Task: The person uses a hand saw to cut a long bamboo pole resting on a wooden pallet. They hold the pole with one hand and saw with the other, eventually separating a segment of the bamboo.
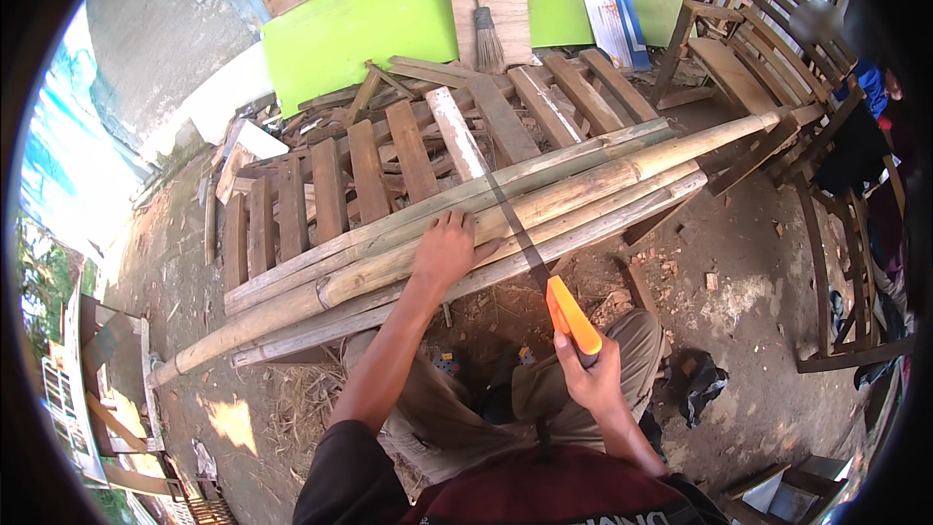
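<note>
Bamboo poles (pixel 544 199), long and pale tan, lie across a slatted wooden pallet (pixel 330 185). Left hand (pixel 445 251) presses flat, fingers spread, on them; right hand (pixel 588 374) is clamped on an orange-handled handsaw (pixel 571 316) (blade beside the left fingers). A slipping blade could cut them.

You have two hands in view, one orange-handled saw (pixel 571 316), one broom (pixel 486 37), one round bamboo pole (pixel 466 233), two green boards (pixel 369 24).
</note>
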The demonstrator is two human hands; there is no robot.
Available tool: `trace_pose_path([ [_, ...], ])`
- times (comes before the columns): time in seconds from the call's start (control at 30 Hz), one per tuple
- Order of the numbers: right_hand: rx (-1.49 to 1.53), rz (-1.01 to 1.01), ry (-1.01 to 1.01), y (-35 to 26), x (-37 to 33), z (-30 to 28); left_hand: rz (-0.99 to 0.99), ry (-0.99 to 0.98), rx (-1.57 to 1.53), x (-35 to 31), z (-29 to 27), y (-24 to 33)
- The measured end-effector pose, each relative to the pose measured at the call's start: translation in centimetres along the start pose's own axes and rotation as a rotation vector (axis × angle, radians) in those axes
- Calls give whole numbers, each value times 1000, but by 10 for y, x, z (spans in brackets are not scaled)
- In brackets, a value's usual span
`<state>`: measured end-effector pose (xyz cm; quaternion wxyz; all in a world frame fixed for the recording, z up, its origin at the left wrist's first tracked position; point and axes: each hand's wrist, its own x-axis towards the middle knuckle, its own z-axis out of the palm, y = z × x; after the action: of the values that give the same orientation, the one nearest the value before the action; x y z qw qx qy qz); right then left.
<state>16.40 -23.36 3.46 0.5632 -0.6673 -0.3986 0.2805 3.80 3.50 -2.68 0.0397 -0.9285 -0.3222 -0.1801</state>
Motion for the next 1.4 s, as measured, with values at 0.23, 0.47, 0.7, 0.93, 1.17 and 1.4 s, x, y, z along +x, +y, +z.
trace_pose_path([
  [0.23, 2, -27, 51, 28, -9, 6, 5, 32, -23, 1, 3, 3],
  [0.47, -54, -37, 76, 23, -5, 8, 63, 42, -17, 7, -7, 0],
  [0.7, -61, -92, 94, 29, -3, 17, -24, -19, -33, 8, -3, 1],
  [0.93, -26, -91, 70, 34, 11, 16, -89, -49, -134, 16, 0, -9],
  [1.17, -10, -74, 44, 28, 21, 16, -83, -85, -185, 25, -2, -25],
  [1.4, -68, -179, 100, 32, 23, 29, -179, -232, -198, 42, -18, -25],
])
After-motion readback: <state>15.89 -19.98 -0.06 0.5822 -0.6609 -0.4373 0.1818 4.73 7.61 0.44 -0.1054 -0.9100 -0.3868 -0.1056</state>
